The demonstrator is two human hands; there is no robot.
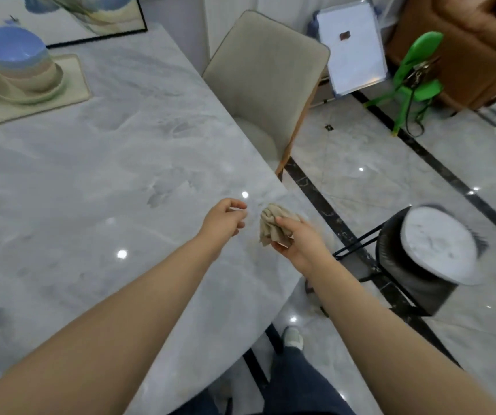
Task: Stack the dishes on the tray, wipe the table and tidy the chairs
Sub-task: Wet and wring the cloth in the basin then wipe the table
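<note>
My right hand (300, 239) holds a crumpled beige cloth (273, 224) just above the grey marble table (106, 181), near its right edge. A short way to the left of the cloth, my left hand (224, 218) hovers over the table with its fingers loosely curled and nothing in them. At the far left, a stack of bowls (16, 59) with a blue one on top sits on a plate on the beige tray (61, 98). A beige upholstered chair (267, 79) stands at the table's far right side, its seat partly under the tabletop.
A round black stool (429, 253) with a marble-look top stands on the floor right of the table. Beyond are a green child's chair (414, 73), a small whiteboard (351, 46) and a brown sofa (465, 40). A framed picture (85, 19) leans behind the tray. My feet are below the table edge.
</note>
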